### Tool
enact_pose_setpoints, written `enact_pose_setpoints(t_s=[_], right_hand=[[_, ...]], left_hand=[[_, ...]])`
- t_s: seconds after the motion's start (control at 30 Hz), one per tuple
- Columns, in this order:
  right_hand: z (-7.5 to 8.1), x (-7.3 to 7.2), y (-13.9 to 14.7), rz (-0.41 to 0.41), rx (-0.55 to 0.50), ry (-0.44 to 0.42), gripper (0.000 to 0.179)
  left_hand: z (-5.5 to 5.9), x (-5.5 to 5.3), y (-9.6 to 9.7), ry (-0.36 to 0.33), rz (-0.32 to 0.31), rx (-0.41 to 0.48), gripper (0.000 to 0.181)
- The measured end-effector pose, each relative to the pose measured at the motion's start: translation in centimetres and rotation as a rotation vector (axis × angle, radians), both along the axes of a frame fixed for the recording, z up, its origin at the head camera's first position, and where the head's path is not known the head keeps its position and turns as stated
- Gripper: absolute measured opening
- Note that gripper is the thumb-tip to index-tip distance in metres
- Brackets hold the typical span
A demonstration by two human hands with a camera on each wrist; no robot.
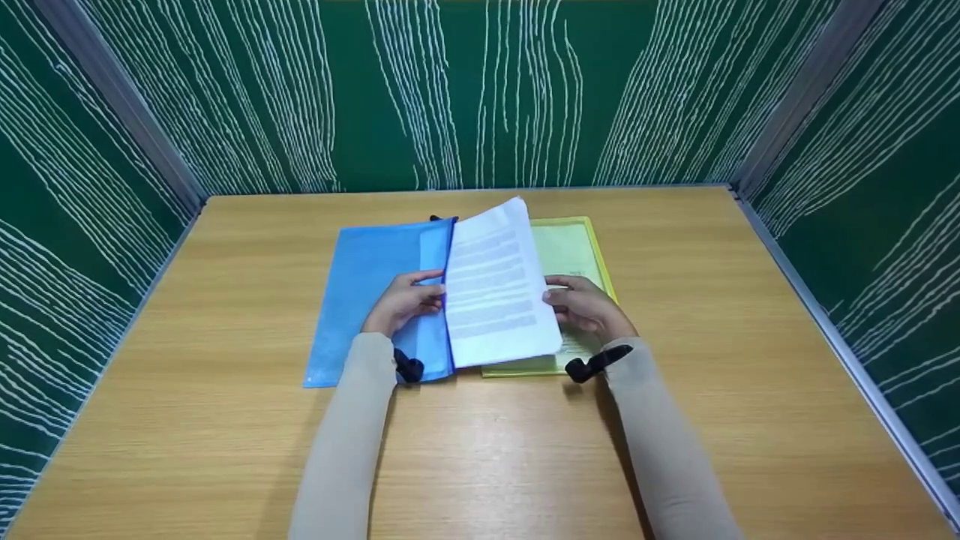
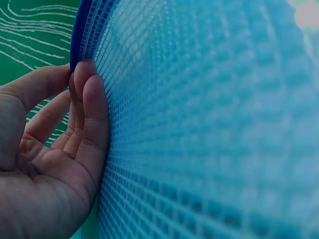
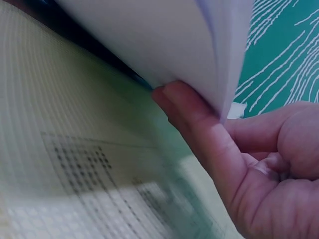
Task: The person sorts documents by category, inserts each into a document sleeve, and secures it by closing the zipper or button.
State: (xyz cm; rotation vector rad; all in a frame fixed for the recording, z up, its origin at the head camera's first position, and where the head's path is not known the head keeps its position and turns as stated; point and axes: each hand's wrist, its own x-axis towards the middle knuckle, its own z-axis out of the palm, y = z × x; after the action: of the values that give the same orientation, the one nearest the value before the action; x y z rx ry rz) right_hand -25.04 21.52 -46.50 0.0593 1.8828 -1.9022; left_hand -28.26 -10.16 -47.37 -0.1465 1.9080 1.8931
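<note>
Pinching the blue folder [image 1: 367,255] by its edge, the left hand [image 1: 403,304] had a narrow grip. The right hand [image 1: 589,307] pinched the papers [image 1: 499,285], its grip similarly narrow. The papers extended from that edge above the yellow folder [image 1: 566,244] on the table [image 1: 487,450].

Head view bright, pale glare on the near tabletop [image 1: 495,457], shadows along the sleeves [image 1: 667,435], paper [image 1: 495,292] print unreadably soft, wrist views dimmer, blue folder [image 2: 199,124] blurring toward a blown-out upper right, yellow folder [image 3: 55,94] partly shadowed, blurred.
</note>
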Motion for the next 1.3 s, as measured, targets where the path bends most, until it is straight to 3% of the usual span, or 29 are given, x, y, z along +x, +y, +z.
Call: enact_pose_setpoints(t_s=[0.37,0.83,1.3], right_hand=[[-0.4,0.0,-1.6,0.008,-0.072,-0.016,0.051],[-0.7,0.0,-3.3,0.006,-0.070,-0.018,0.055],[-0.7,-0.1,-5.1,-0.009,0.036,-0.031,0.057]], left_hand=[[-0.1,-0.1,0.1,0.004,-0.006,0.031,0.049],[0.1,-0.1,0.1,-0.015,-0.011,0.031,0.049],[0.1,0.0,0.3,-0.011,-0.012,0.065,0.050]])
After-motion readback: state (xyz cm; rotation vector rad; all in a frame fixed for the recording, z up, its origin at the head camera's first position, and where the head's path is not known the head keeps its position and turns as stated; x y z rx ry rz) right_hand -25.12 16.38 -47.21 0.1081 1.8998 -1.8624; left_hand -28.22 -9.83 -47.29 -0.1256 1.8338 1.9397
